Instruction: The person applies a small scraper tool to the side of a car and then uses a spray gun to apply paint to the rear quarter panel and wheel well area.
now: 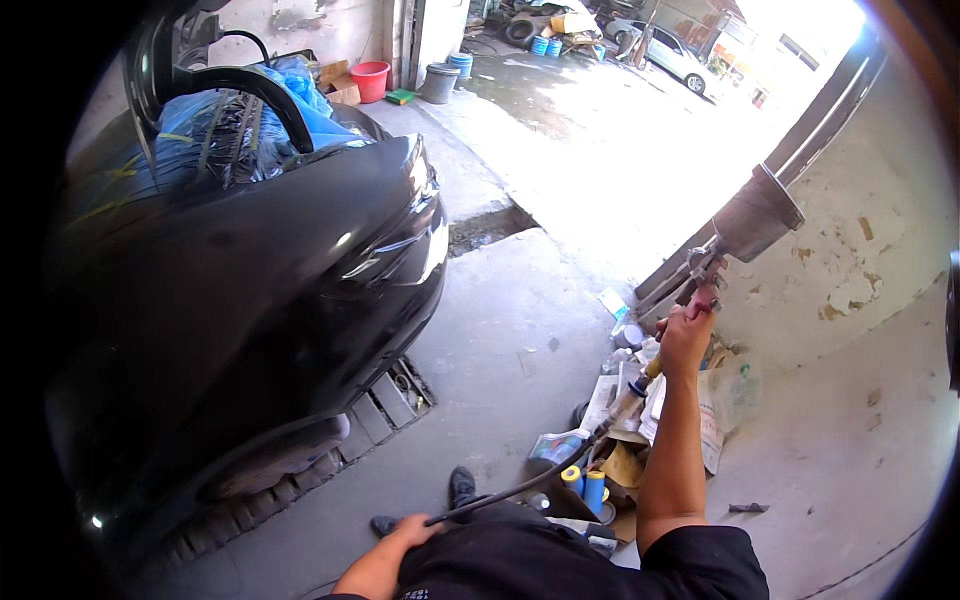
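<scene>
My right hand (686,338), arm stretched out at the right, is wrapped round the handle of a paint spray gun (752,222). The gun's grey cup sits at the top, slightly tilted. From below the handle a black air hose (530,484) with a clear fitting curves down toward my body. My left hand (412,530) is low near my waist, its fingers closed round that hose. A glossy black car (230,290) fills the left side, apart from both hands. Blue plastic film (295,95) covers part of it beside the mirror.
Newspapers, cans and blue rolls (594,490) lie piled against the right wall (830,400). A floor grate (385,400) runs beside the car. A pit (490,230) lies ahead. A red bucket (370,82) and grey bucket (438,84) stand near the doorway; a silver car (672,58) is outside.
</scene>
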`<state>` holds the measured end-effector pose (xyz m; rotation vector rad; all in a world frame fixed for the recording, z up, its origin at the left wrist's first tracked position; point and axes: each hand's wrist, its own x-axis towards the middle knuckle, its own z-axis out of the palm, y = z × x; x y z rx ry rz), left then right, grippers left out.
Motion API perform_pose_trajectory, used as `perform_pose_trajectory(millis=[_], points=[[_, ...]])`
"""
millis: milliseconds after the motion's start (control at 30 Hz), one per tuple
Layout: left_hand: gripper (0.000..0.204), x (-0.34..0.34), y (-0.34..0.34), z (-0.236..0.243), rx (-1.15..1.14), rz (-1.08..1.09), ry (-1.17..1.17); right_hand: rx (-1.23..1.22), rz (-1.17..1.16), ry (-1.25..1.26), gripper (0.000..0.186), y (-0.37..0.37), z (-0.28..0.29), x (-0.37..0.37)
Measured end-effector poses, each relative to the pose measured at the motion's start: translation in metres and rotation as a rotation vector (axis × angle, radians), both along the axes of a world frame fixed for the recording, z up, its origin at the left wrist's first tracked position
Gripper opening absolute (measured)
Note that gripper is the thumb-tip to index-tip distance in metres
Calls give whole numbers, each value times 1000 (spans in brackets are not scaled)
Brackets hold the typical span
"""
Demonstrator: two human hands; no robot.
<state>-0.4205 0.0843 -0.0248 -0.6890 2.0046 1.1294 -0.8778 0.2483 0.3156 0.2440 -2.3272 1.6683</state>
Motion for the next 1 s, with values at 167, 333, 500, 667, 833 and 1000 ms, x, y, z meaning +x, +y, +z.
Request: perform_pose_trajectory(millis=[167,333,500,667,833,1000], points=[[49,111,0,-43,-250,265,-179,42,-26,-20,17,10,-7,-20],[56,106,4,-17,-300,544,-177,35,-34,-31,18,3,5,-23],[57,119,-8,20,-258,727,-39,175,-17,23,15,-20,-12,-18],[53,147,-19,39,-354,772,39,50,167,26,22,-23,-15,21],[52,206,-21,16,-413,939,40,-34,297,-72,18,-78,14,106],[44,262,-32,-9,-480,1044,144,-113,619,-118,29,-158,41,198]])
